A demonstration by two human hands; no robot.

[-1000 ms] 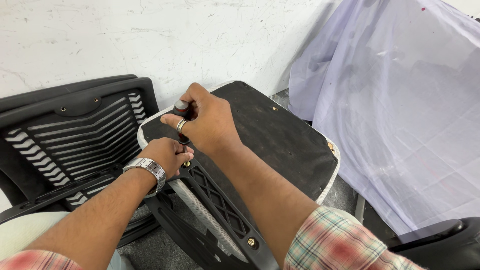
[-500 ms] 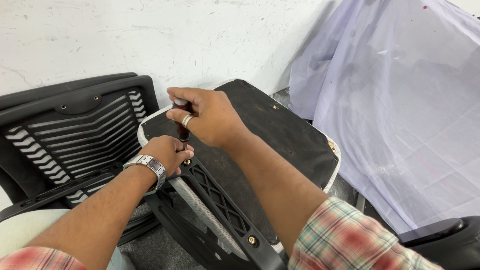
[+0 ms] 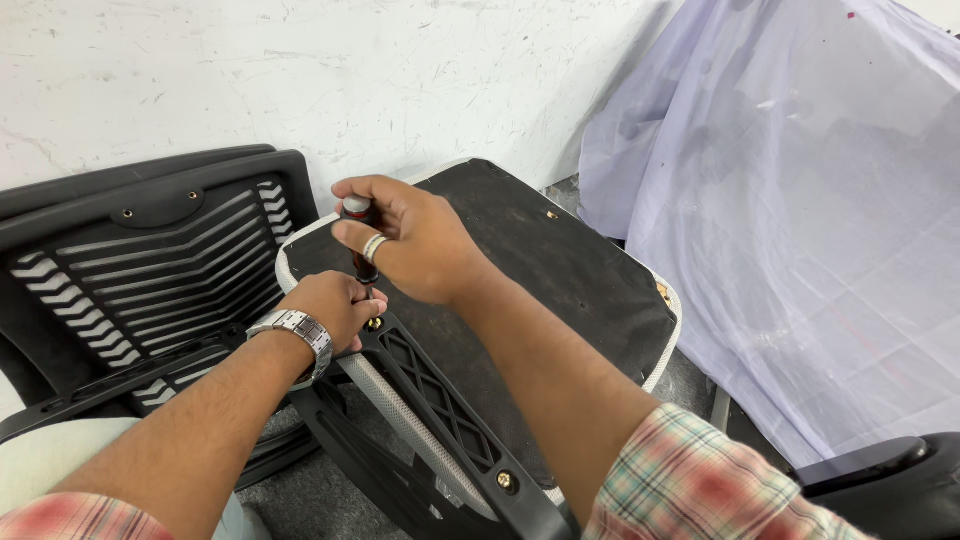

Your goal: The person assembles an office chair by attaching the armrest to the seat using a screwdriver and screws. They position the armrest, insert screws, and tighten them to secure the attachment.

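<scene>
Over the upturned chair seat (image 3: 560,270), the right hand (image 3: 420,240), closed on the screwdriver (image 3: 362,238), has rotated its grip since a moment ago, suggesting turning at the screw (image 3: 374,323), which the left hand (image 3: 335,305) pinches steady against the black bracket (image 3: 440,410).

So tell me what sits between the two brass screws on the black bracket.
In the head view, between the brass screw by the left hand and the lower screw, there is only the black bracket's lattice of diamond-shaped openings.
</scene>
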